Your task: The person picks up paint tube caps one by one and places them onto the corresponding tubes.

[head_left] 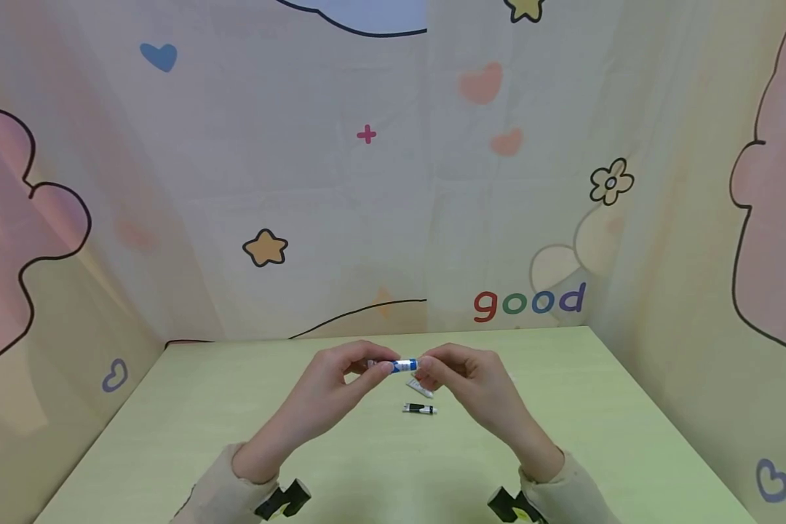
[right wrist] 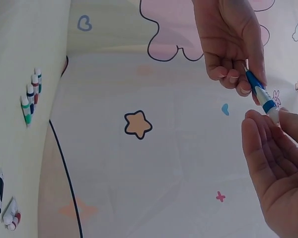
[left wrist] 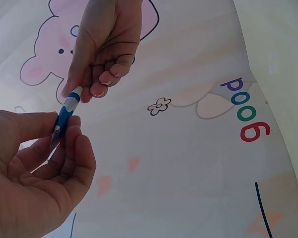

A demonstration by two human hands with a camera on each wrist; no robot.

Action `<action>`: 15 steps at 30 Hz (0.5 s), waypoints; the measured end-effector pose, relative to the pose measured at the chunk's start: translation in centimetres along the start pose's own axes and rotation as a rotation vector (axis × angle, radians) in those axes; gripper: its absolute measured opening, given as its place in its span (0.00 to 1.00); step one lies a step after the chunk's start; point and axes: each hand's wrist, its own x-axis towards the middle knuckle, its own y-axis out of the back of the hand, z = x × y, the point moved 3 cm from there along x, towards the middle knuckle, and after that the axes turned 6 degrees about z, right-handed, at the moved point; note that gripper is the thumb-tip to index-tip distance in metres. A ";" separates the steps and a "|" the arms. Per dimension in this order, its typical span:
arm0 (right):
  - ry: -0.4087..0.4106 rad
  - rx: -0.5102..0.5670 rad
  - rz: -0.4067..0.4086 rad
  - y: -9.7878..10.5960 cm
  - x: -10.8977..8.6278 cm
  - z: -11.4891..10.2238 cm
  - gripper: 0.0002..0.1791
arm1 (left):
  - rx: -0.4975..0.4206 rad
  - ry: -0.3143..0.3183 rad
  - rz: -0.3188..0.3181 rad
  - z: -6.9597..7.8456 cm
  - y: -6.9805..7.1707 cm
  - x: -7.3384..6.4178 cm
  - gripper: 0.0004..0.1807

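Held up over the table between both hands is a small blue and white paint tube (head_left: 404, 365). My left hand (head_left: 334, 386) pinches its flat tail end between thumb and fingers, which the left wrist view shows closely. At the tube's other end my right hand (head_left: 485, 386) has thumb and fingertips at the white cap (left wrist: 77, 92), gripping it. The tube (right wrist: 260, 94) slants in the right wrist view, with the cap toward the right hand. Fingers partly cover both of its ends.
On the pale green table (head_left: 236, 407), a black and white tube (head_left: 420, 409) lies below the hands, with a white tube (head_left: 421, 388) just beyond it. In the right wrist view several coloured tubes (right wrist: 31, 99) lie in a row. A patterned cloth (head_left: 301, 182) walls the table's back and sides.
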 end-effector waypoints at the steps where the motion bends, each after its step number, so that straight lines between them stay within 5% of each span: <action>1: 0.000 -0.007 0.000 0.0 0.0 0.0 0.08 | 0.001 0.001 0.001 0.0 0.0 0.0 0.09; 15: -0.059 -0.046 0.007 0.7 -0.3 0.2 0.17 | 0.012 -0.015 0.007 -0.4 0.3 0.2 0.09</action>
